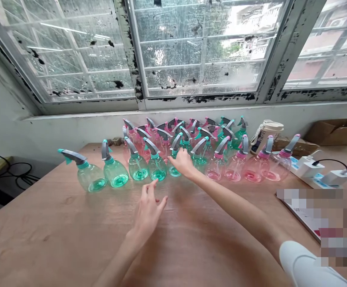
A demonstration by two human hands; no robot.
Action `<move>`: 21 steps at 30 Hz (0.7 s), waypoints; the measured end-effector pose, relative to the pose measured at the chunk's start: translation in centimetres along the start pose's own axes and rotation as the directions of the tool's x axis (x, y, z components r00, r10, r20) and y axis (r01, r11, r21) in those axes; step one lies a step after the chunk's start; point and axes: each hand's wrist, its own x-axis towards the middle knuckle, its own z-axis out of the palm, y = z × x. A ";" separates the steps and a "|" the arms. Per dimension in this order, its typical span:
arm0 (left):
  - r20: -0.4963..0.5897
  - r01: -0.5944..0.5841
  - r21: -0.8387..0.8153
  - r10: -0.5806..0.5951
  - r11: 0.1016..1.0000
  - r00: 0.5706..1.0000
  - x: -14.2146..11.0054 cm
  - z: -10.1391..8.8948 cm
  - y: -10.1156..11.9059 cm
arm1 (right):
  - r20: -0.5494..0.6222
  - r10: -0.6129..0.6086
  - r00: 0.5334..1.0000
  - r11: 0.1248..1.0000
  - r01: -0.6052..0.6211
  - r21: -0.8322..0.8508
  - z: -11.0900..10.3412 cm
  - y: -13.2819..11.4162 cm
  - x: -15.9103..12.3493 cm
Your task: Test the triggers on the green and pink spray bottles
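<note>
Several clear spray bottles with grey trigger heads stand on the wooden table, in a front row with more rows behind. My right hand [183, 161] reaches into the front row, its fingers closed at the neck of a green spray bottle [174, 171], partly hiding it. My left hand [149, 205] is open above the table, fingers apart and holding nothing. Nearest to it is another green spray bottle [157, 169]. Further green bottles, such as the one at the left end [90, 178], stand to the left. Pink bottles [235, 167] fill the right part of the row.
Behind the bottles are a wall and a barred window [203, 48]. On the right are a white cup [266, 135], a cardboard box [333, 131], a power strip [311, 175] with plugged-in chargers, and a flat, partly blurred object [299, 213]. Black cables [19, 171] hang beyond the table's left edge.
</note>
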 end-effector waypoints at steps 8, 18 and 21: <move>0.096 0.032 -0.249 -0.008 0.968 0.995 0.2 0.9 -1.1 | 0.106 -0.069 0.992 0.996 0.075 -0.053 -1.7 0.2 -3.4; 0.134 0.033 -0.255 0.002 0.966 0.991 5.0 2.3 -3.1 | 0.289 -0.348 0.892 0.937 0.335 0.095 -6.7 3.8 -10.2; 0.145 0.059 -0.267 -0.021 0.962 0.989 5.8 2.8 -3.3 | 0.323 -0.406 0.855 0.914 0.381 0.139 -8.7 5.4 -11.5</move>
